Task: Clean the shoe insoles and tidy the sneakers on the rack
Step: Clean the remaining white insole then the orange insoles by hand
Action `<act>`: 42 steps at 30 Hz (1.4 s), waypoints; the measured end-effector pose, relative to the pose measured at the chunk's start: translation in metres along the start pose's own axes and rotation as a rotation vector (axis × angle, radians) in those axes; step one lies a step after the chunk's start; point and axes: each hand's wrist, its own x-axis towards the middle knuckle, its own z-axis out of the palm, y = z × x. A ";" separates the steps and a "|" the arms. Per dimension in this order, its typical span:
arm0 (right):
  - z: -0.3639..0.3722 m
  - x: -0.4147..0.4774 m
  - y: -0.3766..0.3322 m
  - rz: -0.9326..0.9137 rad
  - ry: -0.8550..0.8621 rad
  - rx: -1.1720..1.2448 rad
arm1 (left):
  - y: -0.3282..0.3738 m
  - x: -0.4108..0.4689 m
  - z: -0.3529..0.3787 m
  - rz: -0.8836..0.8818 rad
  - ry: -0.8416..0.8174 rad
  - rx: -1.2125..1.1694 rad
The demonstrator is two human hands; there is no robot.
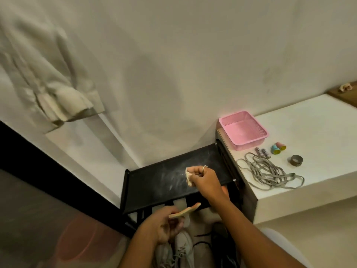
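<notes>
The right hand [202,176], fingers curled, presses a cloth [188,176] on the rack [154,182] top. The left hand [166,225] grips an insole [185,210] by one end just off the rack's front edge. Its long axis slants toward the rack, near the cloth hand.

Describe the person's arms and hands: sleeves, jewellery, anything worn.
Both arms are bare as far as the frame shows: no sleeve on the left forearm or the right forearm. The right hand wears a pale, metal-looking ring on one finger. The left hand shows no ring or glove in view. No watch or band is visible on either wrist.
</notes>
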 end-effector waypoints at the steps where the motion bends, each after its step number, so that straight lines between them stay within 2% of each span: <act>1: 0.000 -0.009 -0.005 -0.008 -0.001 0.001 | 0.003 -0.012 -0.005 0.012 0.001 -0.023; 8: 0.011 -0.083 -0.063 -0.172 -0.040 -0.035 | 0.025 -0.112 -0.019 0.150 -0.066 -0.053; 14: 0.014 -0.138 -0.143 -0.436 -0.132 -0.273 | 0.026 -0.207 0.000 0.473 -0.110 -0.117; 18: 0.015 -0.173 -0.214 -0.621 -0.129 -0.392 | 0.020 -0.279 0.014 0.715 -0.234 -0.263; 21: 0.018 -0.202 -0.258 -0.694 -0.120 -0.474 | 0.019 -0.322 0.017 0.808 -0.338 -0.378; 27: 0.015 -0.276 -0.329 -0.683 -0.181 -0.436 | 0.013 -0.393 0.016 0.894 -0.577 -0.440; 33: 0.014 -0.328 -0.361 -0.890 -0.105 -0.572 | 0.004 -0.432 0.013 1.042 -0.610 -0.454; 36: 0.012 -0.343 -0.359 -1.031 -0.062 -0.697 | 0.001 -0.441 0.013 1.100 -0.612 -0.513; 40: 0.009 -0.358 -0.344 -1.071 -0.112 -0.713 | 0.002 -0.446 0.006 1.136 -0.644 -0.572; 42: 0.010 -0.358 -0.345 -1.171 -0.059 -0.785 | 0.003 -0.446 0.003 1.142 -0.665 -0.549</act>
